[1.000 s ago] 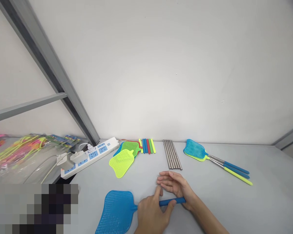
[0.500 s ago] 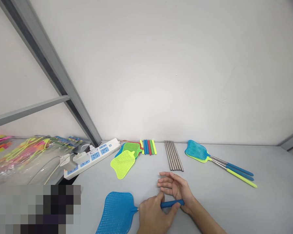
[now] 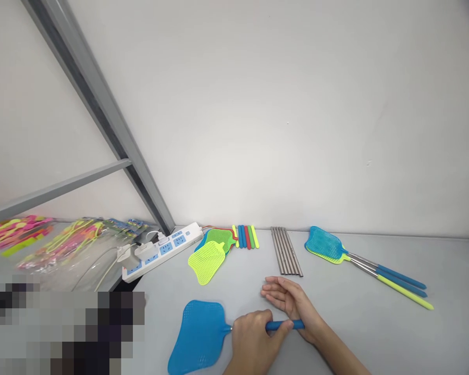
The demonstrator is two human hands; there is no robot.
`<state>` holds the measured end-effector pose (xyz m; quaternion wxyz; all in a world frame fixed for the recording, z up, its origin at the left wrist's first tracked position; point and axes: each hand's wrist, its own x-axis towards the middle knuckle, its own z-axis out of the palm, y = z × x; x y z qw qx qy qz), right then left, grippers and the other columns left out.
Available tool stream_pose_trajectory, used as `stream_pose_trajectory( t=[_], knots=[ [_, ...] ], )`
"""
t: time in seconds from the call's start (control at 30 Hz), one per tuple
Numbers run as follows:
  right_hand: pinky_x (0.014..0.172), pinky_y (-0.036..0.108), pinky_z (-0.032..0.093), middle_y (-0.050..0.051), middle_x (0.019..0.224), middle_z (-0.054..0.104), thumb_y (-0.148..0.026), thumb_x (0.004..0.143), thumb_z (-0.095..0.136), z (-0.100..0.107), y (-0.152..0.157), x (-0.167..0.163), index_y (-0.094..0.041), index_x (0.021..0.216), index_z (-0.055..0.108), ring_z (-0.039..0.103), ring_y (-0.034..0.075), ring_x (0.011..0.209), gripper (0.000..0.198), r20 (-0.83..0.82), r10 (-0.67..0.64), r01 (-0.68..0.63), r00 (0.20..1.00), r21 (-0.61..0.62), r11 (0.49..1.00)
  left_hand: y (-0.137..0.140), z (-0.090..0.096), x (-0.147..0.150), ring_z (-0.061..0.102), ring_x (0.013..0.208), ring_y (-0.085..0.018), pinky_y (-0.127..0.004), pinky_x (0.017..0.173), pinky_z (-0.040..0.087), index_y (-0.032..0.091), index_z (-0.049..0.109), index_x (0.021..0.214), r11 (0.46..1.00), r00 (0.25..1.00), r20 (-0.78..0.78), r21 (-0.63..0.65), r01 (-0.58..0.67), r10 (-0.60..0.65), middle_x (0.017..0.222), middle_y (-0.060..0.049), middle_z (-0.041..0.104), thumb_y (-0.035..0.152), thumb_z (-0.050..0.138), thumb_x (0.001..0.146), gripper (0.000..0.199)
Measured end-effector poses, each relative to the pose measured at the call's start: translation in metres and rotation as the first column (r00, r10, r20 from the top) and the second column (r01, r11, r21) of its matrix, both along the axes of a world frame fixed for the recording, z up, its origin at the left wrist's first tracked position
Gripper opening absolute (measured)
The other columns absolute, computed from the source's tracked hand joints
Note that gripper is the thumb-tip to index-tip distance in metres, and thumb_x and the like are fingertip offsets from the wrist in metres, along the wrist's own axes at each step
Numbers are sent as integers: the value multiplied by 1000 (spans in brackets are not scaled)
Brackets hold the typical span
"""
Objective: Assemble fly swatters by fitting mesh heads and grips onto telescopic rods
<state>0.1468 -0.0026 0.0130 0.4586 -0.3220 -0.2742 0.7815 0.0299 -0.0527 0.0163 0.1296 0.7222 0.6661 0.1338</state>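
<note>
Low in the head view, a blue fly swatter (image 3: pixel 199 336) lies across in front of me, its paddle to the left. My left hand (image 3: pixel 254 333) is wrapped round its shaft, covering most of the metal. The blue handle (image 3: pixel 284 325) sticks out to the right of that hand. My right hand (image 3: pixel 291 304) is open with fingers stretched leftward, and the handle's end rests at the base of its palm. Beyond it lies a row of metal tubes (image 3: pixel 287 252).
Swatter heads (image 3: pixel 207 263) are piled at the back, beside several coloured handles (image 3: pixel 248 237). Complete swatters (image 3: pixel 398 286) lie on the right. A power strip (image 3: pixel 164 253) with plugs and bagged goods (image 3: pixel 68 242) occupy the left, by a grey metal frame (image 3: pixel 140 179).
The whole view has shifted, so the tabletop things appear farther right. My left hand keeps its hold on the blue swatter, and the right hand stays open by the handle end.
</note>
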Motion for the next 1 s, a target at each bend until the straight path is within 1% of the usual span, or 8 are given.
stream_pose_trajectory(
  t=[0.17, 0.33, 0.43, 0.53, 0.7, 0.8, 0.93, 1.0],
  knots=[
    [89, 36, 34, 11, 86, 62, -33, 75, 47, 0, 1, 2, -9, 93, 57, 57, 22, 88, 31, -42, 27, -27, 999, -4, 1000, 1, -1, 0, 55, 54, -18, -27, 47, 24, 21, 56, 55, 1000, 1000, 8, 26, 11, -11, 58, -2, 63, 60, 28, 72, 50],
    [89, 34, 35, 11, 88, 62, -33, 74, 47, -2, 5, 4, -9, 93, 57, 57, 21, 89, 32, -81, 30, -36, 996, -72, 997, 3, 1, -3, 55, 59, -18, -28, 52, 29, 21, 56, 57, 994, 998, 3, 93, 57, -58, 62, -2, 63, 58, 33, 71, 46],
    [88, 34, 36, 12, 90, 61, -34, 73, 48, -4, 5, 3, -9, 93, 58, 57, 21, 88, 33, -78, 25, -32, 997, -81, 996, 5, 4, -5, 55, 61, -17, -28, 54, 31, 21, 56, 58, 991, 998, 7, 121, 62, -64, 62, -2, 63, 57, 33, 73, 45],
    [86, 35, 37, 13, 88, 62, -36, 73, 49, -3, 3, 2, -9, 91, 58, 57, 21, 87, 34, -35, 37, -38, 999, -51, 998, 7, 8, -8, 55, 63, -18, -29, 56, 31, 21, 57, 60, 986, 998, 9, 154, 56, -58, 64, -4, 63, 55, 34, 74, 43],
    [82, 38, 37, 13, 87, 62, -36, 74, 48, 7, -4, 6, -9, 92, 59, 57, 23, 86, 34, 82, 86, -91, 993, 64, 994, 11, 12, -14, 53, 66, -18, -29, 59, 32, 23, 60, 68, 977, 997, 39, 208, 53, -62, 66, -3, 62, 52, 38, 73, 37],
    [82, 38, 37, 13, 91, 61, -38, 71, 52, 13, -6, 12, -10, 92, 59, 54, 24, 91, 35, 160, 157, -170, 975, 73, 983, 14, 14, -17, 52, 64, -18, -28, 57, 32, 22, 60, 66, 972, 998, 37, 231, 49, -60, 62, -3, 61, 50, 40, 73, 35],
    [84, 39, 36, 12, 95, 60, -34, 69, 57, 15, -8, 17, -12, 96, 58, 54, 22, 91, 35, 137, 321, -330, 937, 49, 943, 17, 15, -18, 50, 62, -17, -27, 56, 32, 21, 57, 63, 965, 998, 49, 260, 35, -50, 59, -2, 58, 42, 44, 72, 26],
    [84, 39, 35, 12, 95, 60, -31, 68, 59, 14, -8, 18, -13, 98, 57, 55, 21, 90, 35, 131, 356, -364, 925, 40, 931, 16, 15, -19, 49, 63, -17, -27, 57, 33, 21, 56, 63, 964, 997, 57, 263, 43, -60, 59, -3, 57, 35, 46, 72, 20]
  ],
)
